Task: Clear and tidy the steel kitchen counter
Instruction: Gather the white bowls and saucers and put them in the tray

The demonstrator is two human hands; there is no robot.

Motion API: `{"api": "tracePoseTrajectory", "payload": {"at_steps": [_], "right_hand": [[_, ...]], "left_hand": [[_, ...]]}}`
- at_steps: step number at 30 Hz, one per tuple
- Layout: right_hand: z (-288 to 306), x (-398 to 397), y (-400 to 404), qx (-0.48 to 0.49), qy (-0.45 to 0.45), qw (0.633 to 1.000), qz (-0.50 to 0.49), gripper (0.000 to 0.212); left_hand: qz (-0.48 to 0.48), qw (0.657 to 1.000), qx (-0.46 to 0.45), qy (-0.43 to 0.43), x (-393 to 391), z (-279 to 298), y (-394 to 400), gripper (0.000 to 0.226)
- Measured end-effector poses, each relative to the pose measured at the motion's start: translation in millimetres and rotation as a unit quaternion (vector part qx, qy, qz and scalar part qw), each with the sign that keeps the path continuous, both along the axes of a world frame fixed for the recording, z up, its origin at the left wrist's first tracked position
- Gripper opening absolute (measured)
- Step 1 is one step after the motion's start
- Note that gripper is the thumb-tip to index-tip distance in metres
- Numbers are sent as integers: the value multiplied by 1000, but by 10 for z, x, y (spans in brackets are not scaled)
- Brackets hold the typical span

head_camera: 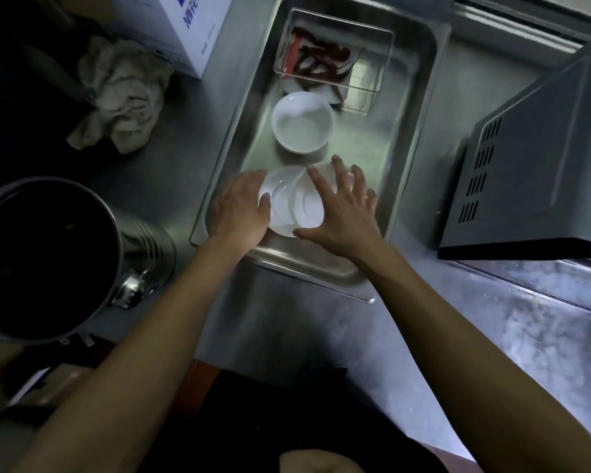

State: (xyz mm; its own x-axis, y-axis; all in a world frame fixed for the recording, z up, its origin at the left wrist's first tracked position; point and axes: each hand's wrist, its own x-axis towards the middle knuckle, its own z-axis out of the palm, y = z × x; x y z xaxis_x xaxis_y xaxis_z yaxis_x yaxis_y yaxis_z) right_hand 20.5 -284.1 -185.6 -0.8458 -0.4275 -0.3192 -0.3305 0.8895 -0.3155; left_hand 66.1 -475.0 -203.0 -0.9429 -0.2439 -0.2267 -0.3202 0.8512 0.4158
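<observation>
Steel counter [287, 336] holds a big steel tray [420, 107], and inside it sit a white bowl [302, 122], a clear box of red chillies [325, 59] and some small white dishes [292, 203], so the tidying looks partly done. A crumpled cloth [120, 97] and a big pot [48, 257] still wait outside the tray. Both arms reach forward: the left hand [241, 206] grips the dishes' left edge, and the right hand [342, 206] rests spread on top, thumb at the near rim
</observation>
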Motion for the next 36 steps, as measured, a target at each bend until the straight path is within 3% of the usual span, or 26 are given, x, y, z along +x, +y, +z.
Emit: {"api": "tracePoseTrajectory", "payload": {"at_steps": [19,33,36], "right_hand": [[-472,-69,-606,85,-26,994,56,113],[-496,141,-336,88,-40,995,-37,113],[-435,220,-282,85,-36,995,-43,103]], "left_hand": [[-10,999,27,23,203,96,-151,38],[-61,997,42,9,204,-66,-137,43],[-74,996,42,14,215,-38,-140,44]]}}
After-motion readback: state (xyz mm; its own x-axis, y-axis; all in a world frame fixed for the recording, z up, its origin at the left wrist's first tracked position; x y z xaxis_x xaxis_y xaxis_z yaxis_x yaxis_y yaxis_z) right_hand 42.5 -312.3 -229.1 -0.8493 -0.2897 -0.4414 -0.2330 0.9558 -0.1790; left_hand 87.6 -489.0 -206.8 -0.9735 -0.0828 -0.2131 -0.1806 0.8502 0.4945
